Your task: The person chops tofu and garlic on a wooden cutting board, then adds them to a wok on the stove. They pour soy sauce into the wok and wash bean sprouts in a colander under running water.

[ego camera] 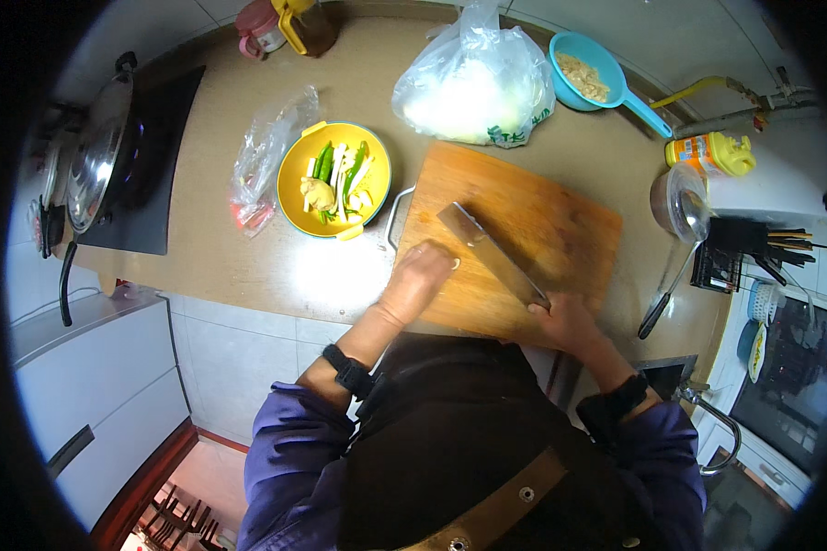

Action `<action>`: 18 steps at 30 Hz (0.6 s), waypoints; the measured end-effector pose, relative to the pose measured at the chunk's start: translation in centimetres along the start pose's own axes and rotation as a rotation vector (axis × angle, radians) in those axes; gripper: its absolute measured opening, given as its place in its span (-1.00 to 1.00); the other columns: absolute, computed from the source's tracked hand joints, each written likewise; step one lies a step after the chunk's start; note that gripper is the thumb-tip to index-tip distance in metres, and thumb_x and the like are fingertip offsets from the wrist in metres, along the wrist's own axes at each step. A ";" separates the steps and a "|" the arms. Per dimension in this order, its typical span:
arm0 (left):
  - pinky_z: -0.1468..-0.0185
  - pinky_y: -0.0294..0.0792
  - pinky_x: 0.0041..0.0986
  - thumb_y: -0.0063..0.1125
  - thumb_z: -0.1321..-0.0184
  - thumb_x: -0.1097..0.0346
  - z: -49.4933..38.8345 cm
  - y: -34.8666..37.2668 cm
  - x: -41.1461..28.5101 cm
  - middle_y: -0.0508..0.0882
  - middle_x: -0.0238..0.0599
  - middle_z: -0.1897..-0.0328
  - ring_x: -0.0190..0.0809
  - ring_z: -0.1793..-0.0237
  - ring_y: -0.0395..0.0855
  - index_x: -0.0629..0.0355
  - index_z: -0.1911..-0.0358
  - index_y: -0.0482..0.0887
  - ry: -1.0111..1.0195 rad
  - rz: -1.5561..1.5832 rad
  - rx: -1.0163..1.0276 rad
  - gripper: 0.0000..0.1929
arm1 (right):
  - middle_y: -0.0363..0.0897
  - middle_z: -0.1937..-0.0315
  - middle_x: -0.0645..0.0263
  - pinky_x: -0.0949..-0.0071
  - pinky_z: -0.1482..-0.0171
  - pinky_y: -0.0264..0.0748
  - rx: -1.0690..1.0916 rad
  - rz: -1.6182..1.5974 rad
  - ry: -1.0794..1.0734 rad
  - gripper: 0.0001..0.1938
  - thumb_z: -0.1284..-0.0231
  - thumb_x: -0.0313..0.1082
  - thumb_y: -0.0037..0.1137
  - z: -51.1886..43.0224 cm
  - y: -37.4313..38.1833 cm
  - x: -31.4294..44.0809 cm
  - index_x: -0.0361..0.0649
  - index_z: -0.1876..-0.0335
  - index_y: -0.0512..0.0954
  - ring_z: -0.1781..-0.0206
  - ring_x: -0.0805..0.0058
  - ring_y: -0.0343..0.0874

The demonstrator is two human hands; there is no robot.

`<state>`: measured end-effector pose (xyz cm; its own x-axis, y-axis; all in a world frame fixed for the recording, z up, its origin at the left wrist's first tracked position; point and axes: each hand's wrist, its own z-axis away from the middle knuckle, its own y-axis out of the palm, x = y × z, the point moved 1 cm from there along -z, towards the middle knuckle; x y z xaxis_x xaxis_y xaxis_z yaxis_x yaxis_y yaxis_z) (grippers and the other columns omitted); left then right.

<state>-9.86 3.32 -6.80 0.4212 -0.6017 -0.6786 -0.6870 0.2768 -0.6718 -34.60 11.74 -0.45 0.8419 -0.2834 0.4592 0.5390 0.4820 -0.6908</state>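
Note:
A wooden cutting board (524,193) with a metal handle lies at the counter's front edge. My right hand (566,320) grips the handle of a broad-bladed cleaver (493,255), its blade slanting up and left over the board. On the board's left part rests my left hand (424,275), fingers curled, with a small pale piece (456,263), perhaps garlic, at the fingertips. Whether those fingers grip it is unclear. Left of the board, a yellow colander-like bowl (291,200) holds green chili peppers, pale stalks and a piece of ginger (318,195).
A filled plastic bag (472,89) and a blue handled strainer (610,72) stand behind the board. At left are a crumpled plastic bag (269,158) and a lidded wok (103,151) on a cooktop. A ladle (675,279) and plastic tub (665,200) are at right.

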 end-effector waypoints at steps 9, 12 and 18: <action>0.12 0.44 -0.35 0.28 0.01 0.49 1.1 1.4 0.5 0.61 -0.18 0.34 -0.06 0.25 0.57 0.26 0.45 0.59 -0.033 -0.001 -0.097 -0.90 | 0.58 0.35 -0.14 0.16 0.19 0.48 0.089 0.046 0.005 -0.68 -0.19 -0.24 0.01 0.8 -1.1 2.8 -0.36 0.09 0.54 0.27 -0.05 0.59; 0.13 0.44 -0.34 0.28 0.02 0.49 1.2 1.6 0.6 0.61 -0.18 0.36 -0.05 0.27 0.57 0.25 0.47 0.58 -0.048 0.034 -0.141 -0.89 | 0.59 0.38 -0.14 0.13 0.16 0.51 0.155 0.086 0.010 -0.70 -0.23 -0.25 -0.05 -0.3 -0.4 2.9 -0.36 0.15 0.55 0.28 -0.04 0.60; 0.15 0.43 -0.34 0.29 0.03 0.49 1.6 1.9 0.9 0.59 -0.19 0.39 -0.05 0.26 0.56 0.23 0.48 0.57 -0.064 0.035 -0.179 -0.88 | 0.57 0.38 -0.17 0.10 0.15 0.49 0.065 -0.096 -0.034 -0.70 -0.21 -0.22 -0.01 -0.4 0.8 1.7 -0.39 0.27 0.56 0.27 -0.10 0.58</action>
<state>-9.87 4.49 -9.16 0.4279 -0.5431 -0.7224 -0.7942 0.1556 -0.5874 -32.68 11.33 -0.44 0.7844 -0.3033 0.5410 0.6136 0.5071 -0.6053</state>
